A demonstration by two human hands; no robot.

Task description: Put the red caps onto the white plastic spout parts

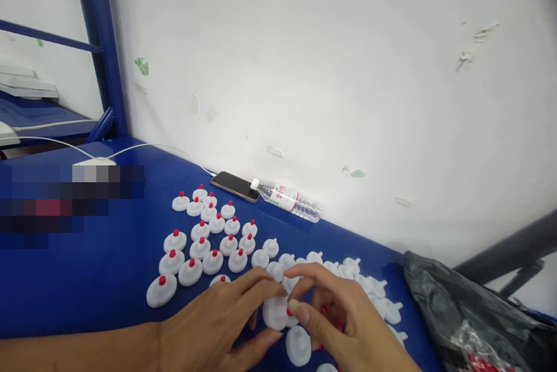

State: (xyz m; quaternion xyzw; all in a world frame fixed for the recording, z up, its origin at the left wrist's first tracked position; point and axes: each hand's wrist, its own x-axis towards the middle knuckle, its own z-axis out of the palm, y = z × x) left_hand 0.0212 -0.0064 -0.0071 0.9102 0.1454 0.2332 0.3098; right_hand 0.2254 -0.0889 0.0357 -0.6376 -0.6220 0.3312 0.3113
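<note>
My left hand point(226, 314) has its thumb and fingers closed around the rim of a white round nozzle cap point(274, 315), tilted on its side. Between thumb and forefinger, my right hand point(348, 314) pinches a small red tip point(289, 312) at that cap's nozzle; how far it sits on the nozzle is hidden by the fingers. Several more red tips point(340, 324) show beneath my right palm; whether they are held or lie on the table cannot be told. Just below my fingers lies another white cap point(298, 346).
White caps with red tips point(191, 271) stand at left on the blue table point(108, 285). Plain white caps point(392, 310) lie at right. A phone point(235, 185) on a cable and a water bottle point(287, 198) lie along the wall. A black plastic bag point(461, 296) sits at right.
</note>
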